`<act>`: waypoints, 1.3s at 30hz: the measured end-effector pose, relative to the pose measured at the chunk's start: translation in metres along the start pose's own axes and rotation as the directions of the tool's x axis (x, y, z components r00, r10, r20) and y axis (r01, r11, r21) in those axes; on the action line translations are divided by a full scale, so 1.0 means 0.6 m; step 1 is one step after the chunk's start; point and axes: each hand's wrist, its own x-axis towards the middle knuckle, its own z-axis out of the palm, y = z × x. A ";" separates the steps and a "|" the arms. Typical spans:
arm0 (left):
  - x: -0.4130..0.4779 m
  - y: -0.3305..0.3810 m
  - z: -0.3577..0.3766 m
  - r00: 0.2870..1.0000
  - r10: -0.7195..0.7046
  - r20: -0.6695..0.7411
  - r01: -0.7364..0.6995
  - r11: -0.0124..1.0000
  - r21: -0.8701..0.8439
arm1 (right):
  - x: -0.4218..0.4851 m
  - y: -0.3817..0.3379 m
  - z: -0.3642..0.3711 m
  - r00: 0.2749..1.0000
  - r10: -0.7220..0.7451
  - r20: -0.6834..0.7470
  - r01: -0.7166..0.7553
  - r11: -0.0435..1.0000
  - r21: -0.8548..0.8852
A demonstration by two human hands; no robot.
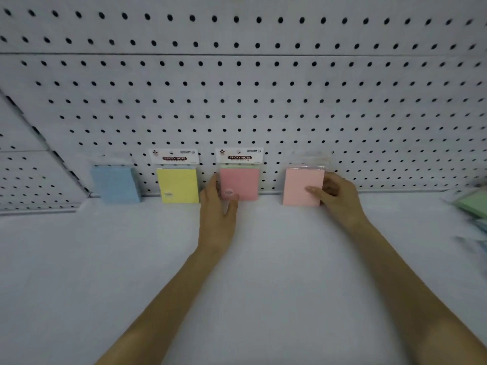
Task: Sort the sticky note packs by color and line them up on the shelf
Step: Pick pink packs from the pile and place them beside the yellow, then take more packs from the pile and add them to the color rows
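Left hand is on the pink pack: fingers up its left edge, thumb across the lower front, a loose pinch at the corner. Right hand grips the pale pink pack, thumb flat on the front, fingers curled behind its right edge. Both packs stand on the shelf vs. the pegboard. Just left of the left hand: yellow pack, then blue pack. Far right of the right hand, a blurred green pack.
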 end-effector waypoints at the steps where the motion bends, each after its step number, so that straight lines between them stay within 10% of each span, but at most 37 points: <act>1: 0.002 -0.002 0.001 1.000 -0.001 -0.005 0.001 1.000 -0.012 | 0.002 0.001 0.004 1.000 0.004 -0.004 -0.004 1.000 -0.007; 32: -0.054 0.039 -0.022 0.999 0.039 0.031 -0.047 0.947 0.318 | -0.011 -0.013 -0.009 0.996 0.082 -0.040 -0.083 0.996 -0.013; 39: -0.127 0.091 -0.068 0.948 0.135 0.288 -0.303 0.655 0.692 | -0.095 -0.030 -0.110 0.990 0.088 0.108 -0.047 0.940 -0.339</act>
